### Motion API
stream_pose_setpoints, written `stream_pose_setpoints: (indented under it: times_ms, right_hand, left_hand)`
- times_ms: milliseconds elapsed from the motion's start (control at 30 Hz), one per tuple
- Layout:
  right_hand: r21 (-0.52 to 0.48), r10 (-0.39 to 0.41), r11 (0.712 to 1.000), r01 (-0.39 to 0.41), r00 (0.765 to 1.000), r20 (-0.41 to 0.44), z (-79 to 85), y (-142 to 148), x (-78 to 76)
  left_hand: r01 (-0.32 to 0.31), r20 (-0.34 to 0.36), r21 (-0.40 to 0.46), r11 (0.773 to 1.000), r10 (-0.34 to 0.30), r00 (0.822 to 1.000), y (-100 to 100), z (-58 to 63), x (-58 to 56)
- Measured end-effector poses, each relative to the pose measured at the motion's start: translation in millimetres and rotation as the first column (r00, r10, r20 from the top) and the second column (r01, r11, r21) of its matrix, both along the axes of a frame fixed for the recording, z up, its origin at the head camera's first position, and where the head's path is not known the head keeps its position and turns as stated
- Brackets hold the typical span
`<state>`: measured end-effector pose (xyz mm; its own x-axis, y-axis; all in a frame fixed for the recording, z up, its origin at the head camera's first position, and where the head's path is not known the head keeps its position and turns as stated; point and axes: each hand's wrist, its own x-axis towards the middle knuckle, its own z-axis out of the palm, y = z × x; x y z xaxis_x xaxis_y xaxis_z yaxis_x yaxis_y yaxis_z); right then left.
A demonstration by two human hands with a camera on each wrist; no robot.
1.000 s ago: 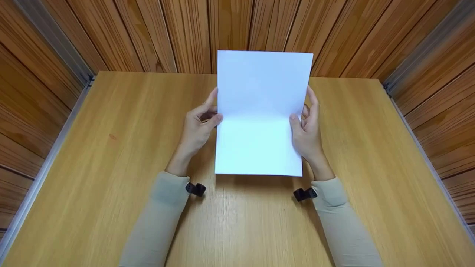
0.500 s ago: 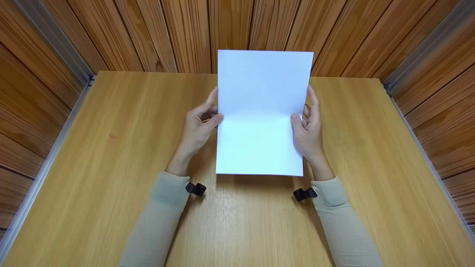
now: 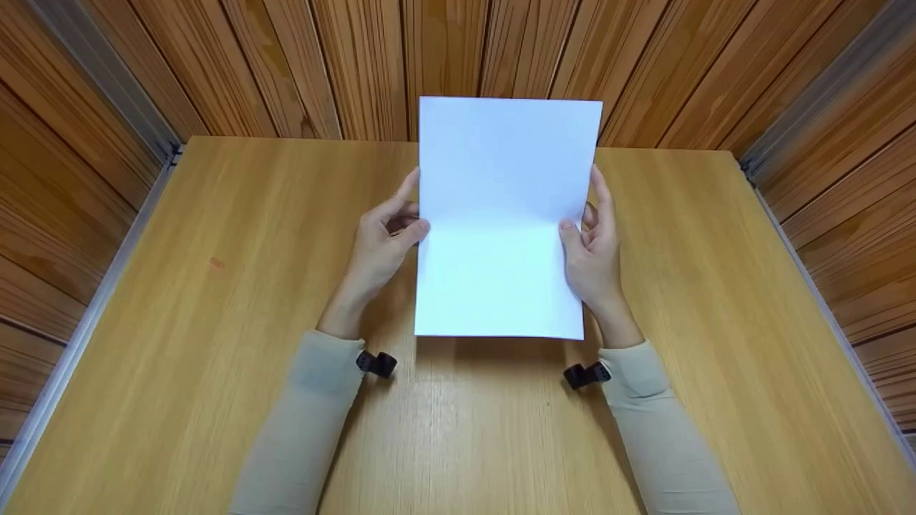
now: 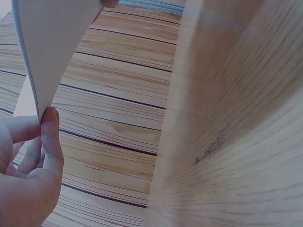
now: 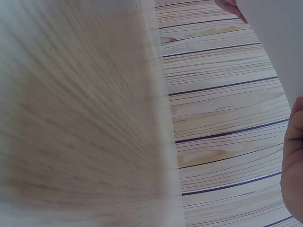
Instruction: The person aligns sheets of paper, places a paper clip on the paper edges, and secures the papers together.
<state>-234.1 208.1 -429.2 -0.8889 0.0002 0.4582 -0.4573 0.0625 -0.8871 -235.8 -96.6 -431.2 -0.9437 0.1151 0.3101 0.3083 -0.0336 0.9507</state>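
Both hands hold up blank white paper (image 3: 504, 164), its long sides running away from the body and a soft bend across its middle. My left hand (image 3: 383, 247) pinches the left edge, thumb on the near face and fingers behind. At the right edge, my right hand (image 3: 594, 261) grips with its thumb laid on the front and the other fingers partly hidden behind. In the left wrist view the paper (image 4: 52, 47) curves and shows a thin, slightly thick edge between thumb and fingertips. The right wrist view catches only part of the right hand (image 5: 294, 165) beside the paper (image 5: 279, 38).
Below the paper lies a wooden table (image 3: 458, 429), with the paper's shadow on it. A small reddish mark (image 3: 217, 263) is on the table at left. Wood-plank walls (image 3: 358, 64) stand behind and at both sides. A black wrist camera (image 3: 377, 365) sits at each cuff.
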Motion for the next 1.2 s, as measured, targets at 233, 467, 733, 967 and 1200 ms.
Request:
stream_pose_setpoints:
  times_ms: [233, 467, 733, 967, 1200]
  right_hand:
    - [0.016, -0.002, 1.000, 0.002, 1.000, -0.009, -1.6, 0.4, -1.2]
    - [0.026, -0.008, 1.000, 0.008, 1.000, -0.006, -2.2, 0.8, -0.5]
    - [0.011, -0.016, 1.000, 0.015, 1.000, 0.012, -1.0, 0.3, -1.0]
    - [0.009, -0.019, 1.000, 0.019, 1.000, 0.011, 0.2, 0.3, -0.6]
    - [0.015, -0.016, 1.000, 0.016, 1.000, 0.001, 1.0, 0.0, -0.7]
  left_hand:
    - [0.003, 0.027, -0.004, 1.000, -0.003, 1.000, -1.7, 2.9, 0.3]
    - [0.008, 0.042, 0.000, 1.000, -0.007, 0.999, -2.3, 3.0, 0.1]
    - [0.006, 0.068, 0.002, 1.000, -0.007, 0.998, -1.7, 3.9, 0.5]
    - [0.008, 0.081, -0.015, 1.000, -0.006, 0.997, -1.9, 3.2, 0.0]
    - [-0.004, 0.094, -0.064, 0.998, 0.010, 0.995, -1.9, 2.9, -0.4]
